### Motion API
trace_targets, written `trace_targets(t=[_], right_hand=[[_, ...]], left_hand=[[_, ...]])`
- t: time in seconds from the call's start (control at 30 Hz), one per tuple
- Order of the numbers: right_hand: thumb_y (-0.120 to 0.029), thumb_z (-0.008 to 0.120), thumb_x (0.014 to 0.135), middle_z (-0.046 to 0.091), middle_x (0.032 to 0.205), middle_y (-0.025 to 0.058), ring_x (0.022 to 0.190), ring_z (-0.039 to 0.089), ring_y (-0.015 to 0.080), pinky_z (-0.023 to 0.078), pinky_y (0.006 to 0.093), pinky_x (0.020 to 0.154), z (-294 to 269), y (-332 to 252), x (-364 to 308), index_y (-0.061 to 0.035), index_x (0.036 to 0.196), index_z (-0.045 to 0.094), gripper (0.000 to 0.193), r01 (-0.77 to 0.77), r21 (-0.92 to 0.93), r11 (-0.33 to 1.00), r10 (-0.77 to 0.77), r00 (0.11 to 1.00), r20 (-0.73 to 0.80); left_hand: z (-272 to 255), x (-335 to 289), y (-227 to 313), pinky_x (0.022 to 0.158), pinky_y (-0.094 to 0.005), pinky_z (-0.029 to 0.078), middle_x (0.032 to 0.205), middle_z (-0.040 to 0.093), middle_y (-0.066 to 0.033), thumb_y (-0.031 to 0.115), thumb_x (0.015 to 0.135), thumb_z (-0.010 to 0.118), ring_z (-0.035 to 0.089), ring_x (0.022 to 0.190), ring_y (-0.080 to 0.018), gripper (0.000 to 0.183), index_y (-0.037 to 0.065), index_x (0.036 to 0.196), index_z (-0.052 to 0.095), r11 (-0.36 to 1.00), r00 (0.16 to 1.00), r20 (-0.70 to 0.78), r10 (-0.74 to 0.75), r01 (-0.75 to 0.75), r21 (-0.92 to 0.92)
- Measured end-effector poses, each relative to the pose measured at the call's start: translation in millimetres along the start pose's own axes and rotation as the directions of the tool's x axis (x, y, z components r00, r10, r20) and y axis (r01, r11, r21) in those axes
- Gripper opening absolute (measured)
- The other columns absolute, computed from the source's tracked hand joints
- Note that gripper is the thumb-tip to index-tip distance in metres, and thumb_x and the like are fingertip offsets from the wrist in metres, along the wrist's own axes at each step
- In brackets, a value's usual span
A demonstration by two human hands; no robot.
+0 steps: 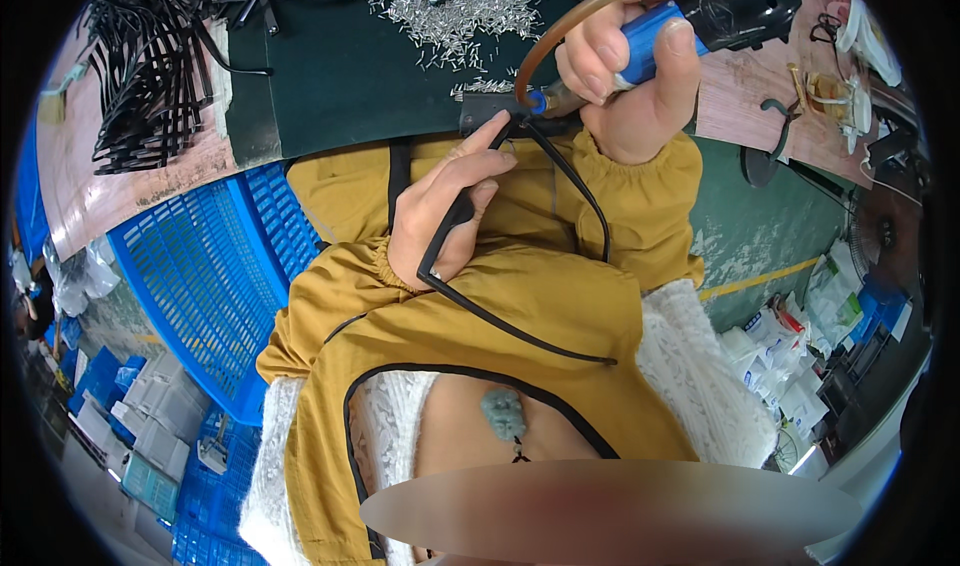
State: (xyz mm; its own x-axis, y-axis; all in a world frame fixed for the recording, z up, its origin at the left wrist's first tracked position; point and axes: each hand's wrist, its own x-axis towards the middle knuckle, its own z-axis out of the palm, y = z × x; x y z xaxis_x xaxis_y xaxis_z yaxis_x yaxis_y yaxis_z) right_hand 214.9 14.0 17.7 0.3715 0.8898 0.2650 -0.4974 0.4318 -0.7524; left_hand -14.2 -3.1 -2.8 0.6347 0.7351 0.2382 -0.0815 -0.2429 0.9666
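My right hand (632, 76) grips a tool with a blue handle (650, 41) and a black body (740, 6); its tip points down at the edge of the dark green mat (340, 76). A brown hose (570, 21) curves from the tip over that hand. My left hand (445, 206) holds a black looped cable (530, 266) and lifts one end up to the tool tip. The rest of the loop hangs over my mustard-yellow sleeves and lap.
Several small silver metal pins (460, 16) lie scattered on the mat. A bundle of black cables (150, 66) sits at the left of the bench. A blue plastic crate (200, 266) stands at my left. Boxes and packets (800, 356) lie on the floor at right.
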Motion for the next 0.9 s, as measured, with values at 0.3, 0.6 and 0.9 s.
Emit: trace_targets(t=[0.3, 0.6, 0.9], right_hand=[[-0.034, 0.063, 0.103, 0.049, 0.072, 0.0043, 0.049, 0.042, 0.0116, 0.031, 0.025, 0.043, 3, 5, 5, -0.011, 0.106, 0.05, 0.027, -0.042, 0.099, 0.994, 0.047, 0.998, -0.048], [-0.04, 0.057, 0.104, 0.047, 0.076, 0.0007, 0.058, 0.042, 0.011, 0.032, 0.0247, 0.048, -29, -34, 14, -0.0119, 0.109, 0.06, 0.028, 0.124, 0.073, 0.99, -0.096, 0.947, -0.307], [-0.04, 0.042, 0.111, 0.065, 0.124, 0.0138, 0.114, 0.063, 0.0261, 0.048, 0.0385, 0.103, -104, -50, 6, 0.0056, 0.134, 0.054, 0.053, 0.053, -0.525, 0.849, -0.319, 0.844, -0.43]], left_hand=[[16, 0, -12, 0.096, -0.0414, 0.055, 0.1, 0.072, -0.0231, -0.005, 0.1, 0.061, 0.07, 0.113, -0.0463, 0.011, -0.007, 0.11, 0.063, 0.988, 0.979, -0.17, 0.113, -0.129, -0.084], [-72, 31, 30, 0.098, -0.0388, 0.058, 0.128, 0.065, -0.0262, 0.023, 0.109, 0.053, 0.068, 0.118, -0.0327, 0.041, -0.006, 0.138, 0.048, 0.833, 0.836, -0.293, -0.463, 0.297, -0.467], [-203, 21, 26, 0.085, -0.0342, 0.056, 0.101, 0.075, -0.0173, 0.036, 0.11, 0.047, 0.072, 0.099, -0.0241, 0.046, -0.004, 0.124, 0.067, 0.877, 0.7, -0.714, 0.024, 0.328, 0.351]])
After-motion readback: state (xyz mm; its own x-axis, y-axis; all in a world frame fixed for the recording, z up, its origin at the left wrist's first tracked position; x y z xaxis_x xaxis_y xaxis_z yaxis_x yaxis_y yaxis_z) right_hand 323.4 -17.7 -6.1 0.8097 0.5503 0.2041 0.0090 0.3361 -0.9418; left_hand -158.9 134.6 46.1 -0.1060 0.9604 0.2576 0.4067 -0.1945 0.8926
